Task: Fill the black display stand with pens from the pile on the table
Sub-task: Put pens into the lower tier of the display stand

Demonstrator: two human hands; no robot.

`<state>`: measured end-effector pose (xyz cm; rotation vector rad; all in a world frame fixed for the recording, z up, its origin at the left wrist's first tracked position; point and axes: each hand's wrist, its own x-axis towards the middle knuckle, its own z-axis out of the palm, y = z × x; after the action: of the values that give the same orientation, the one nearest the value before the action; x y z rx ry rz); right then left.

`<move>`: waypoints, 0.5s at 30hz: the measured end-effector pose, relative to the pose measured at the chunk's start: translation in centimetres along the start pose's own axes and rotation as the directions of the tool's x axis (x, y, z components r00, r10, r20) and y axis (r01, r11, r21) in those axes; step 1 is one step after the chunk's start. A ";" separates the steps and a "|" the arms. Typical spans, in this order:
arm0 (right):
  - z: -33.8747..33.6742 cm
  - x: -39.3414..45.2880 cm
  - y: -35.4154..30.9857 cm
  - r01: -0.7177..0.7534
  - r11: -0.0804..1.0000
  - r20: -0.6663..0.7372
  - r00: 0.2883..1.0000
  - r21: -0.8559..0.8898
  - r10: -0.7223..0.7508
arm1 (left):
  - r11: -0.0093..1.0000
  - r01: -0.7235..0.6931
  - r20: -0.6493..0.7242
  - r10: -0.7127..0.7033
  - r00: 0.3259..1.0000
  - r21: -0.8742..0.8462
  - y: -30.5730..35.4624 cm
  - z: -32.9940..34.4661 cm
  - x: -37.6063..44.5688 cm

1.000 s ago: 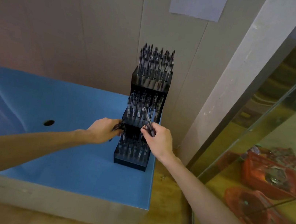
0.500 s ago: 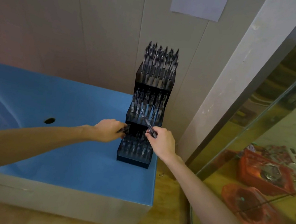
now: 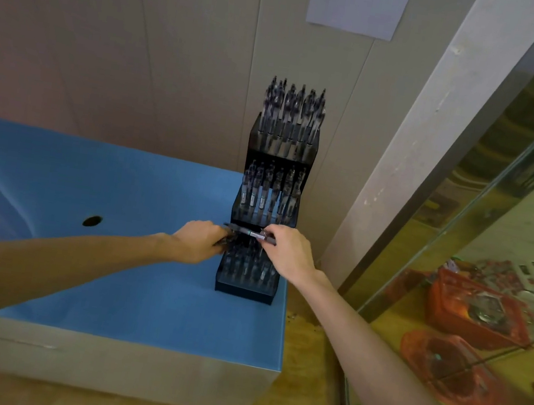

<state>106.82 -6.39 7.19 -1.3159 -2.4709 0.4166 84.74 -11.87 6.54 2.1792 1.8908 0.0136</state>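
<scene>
Both hands meet at the black display stand (image 3: 255, 259). My right hand (image 3: 289, 252) pinches a pen (image 3: 250, 233) lying level across the stand's front, between middle and bottom tiers. My left hand (image 3: 199, 240) is curled round a few more pens (image 3: 226, 240) beside the stand's left edge. Stand sits at the far right corner of the blue worktop (image 3: 110, 265), top and middle tiers stocked.
</scene>
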 end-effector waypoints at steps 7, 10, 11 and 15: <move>-1.4 -0.8 1.2 0.025 0.992 -0.189 0.982 0.123 -0.001 | 0.990 -0.053 -0.109 0.038 0.993 -0.135 -1.2 -0.5 -0.3; -2.3 -0.8 1.1 -0.007 0.982 -0.254 0.966 0.189 0.055 | 0.969 -0.070 -0.209 0.020 0.978 -0.236 -1.0 -1.8 -0.3; -2.6 -0.8 1.0 -0.011 0.982 -0.272 0.960 0.190 0.063 | 0.965 -0.078 -0.239 0.017 0.971 -0.249 -0.8 -2.4 -0.3; -3.5 -0.4 0.7 0.005 0.975 -0.318 0.946 0.224 0.068 | 0.970 -0.080 -0.341 -0.003 0.940 -0.230 -0.6 -4.2 0.2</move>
<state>109.00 -5.99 10.08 -1.2230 -2.0700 0.4310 83.42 -10.78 10.40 2.1492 1.8930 0.6333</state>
